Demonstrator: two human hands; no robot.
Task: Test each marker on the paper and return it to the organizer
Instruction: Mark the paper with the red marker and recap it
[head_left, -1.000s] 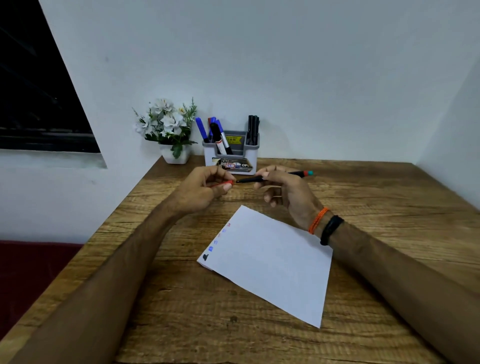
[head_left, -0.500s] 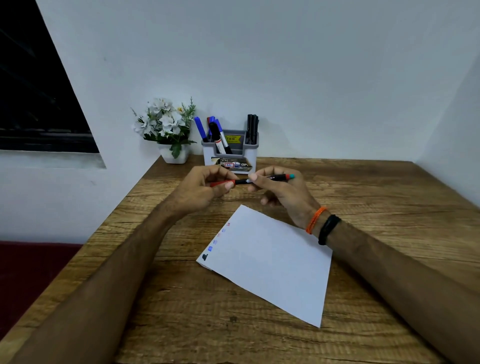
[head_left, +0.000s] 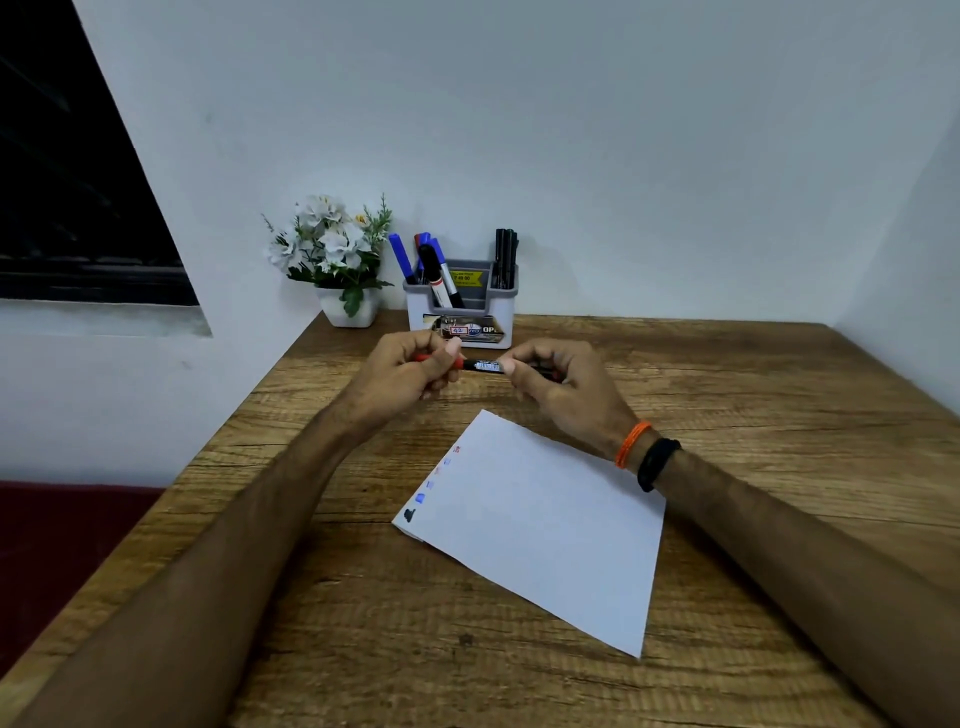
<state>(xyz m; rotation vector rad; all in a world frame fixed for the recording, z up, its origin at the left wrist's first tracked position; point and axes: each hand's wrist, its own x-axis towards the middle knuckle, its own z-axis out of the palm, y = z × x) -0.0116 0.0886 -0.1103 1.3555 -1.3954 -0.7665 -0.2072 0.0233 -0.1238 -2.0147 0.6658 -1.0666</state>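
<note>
Both hands hold one marker (head_left: 483, 366) level above the bench (head_left: 727, 395), just in front of the organizer (head_left: 460, 317) and beyond the paper (head_left: 540, 525). The grip of the left hand (head_left: 410, 371) is closed around the red end, thumb on top. The grip of the right hand (head_left: 558, 387) is closed around the other end. One second ago a green tip stood out past the right hand; now that end is hidden inside the fingers, and less of the black barrel shows between the hands. The hands have come closer together. The paper, with small colour marks on its left edge, has not moved.
</note>
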